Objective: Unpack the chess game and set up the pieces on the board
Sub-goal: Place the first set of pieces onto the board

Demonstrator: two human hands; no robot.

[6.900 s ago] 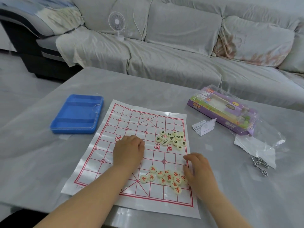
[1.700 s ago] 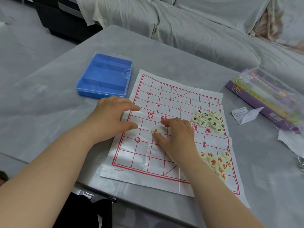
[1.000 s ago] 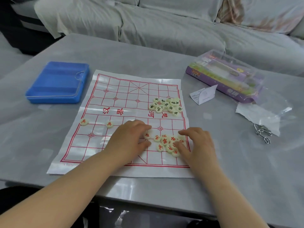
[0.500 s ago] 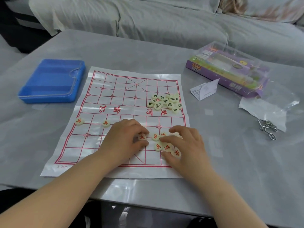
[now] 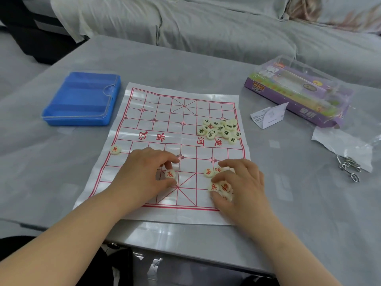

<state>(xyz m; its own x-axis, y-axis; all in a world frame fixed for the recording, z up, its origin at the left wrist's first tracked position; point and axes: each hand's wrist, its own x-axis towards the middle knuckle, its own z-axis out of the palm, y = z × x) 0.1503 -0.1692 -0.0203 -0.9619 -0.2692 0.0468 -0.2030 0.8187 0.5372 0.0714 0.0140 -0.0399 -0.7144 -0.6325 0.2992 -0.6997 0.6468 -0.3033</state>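
One red piece [image 5: 170,174] lies between left fingers [image 5: 168,164].

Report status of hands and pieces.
Left hand pinches round cream red-marked piece on white plastic board. Right hand grips red-marked pile. Black-marked pile lies apart.

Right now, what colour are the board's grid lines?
Red, on the glossy white sheet board; head view shows it.

Board [image 5: 165,112]: white sheet, red grid. Pieces [image 5: 220,130]: cream discs, red or black characters. Tray [image 5: 82,100]: blue. Bench [image 5: 185,65]: grey.
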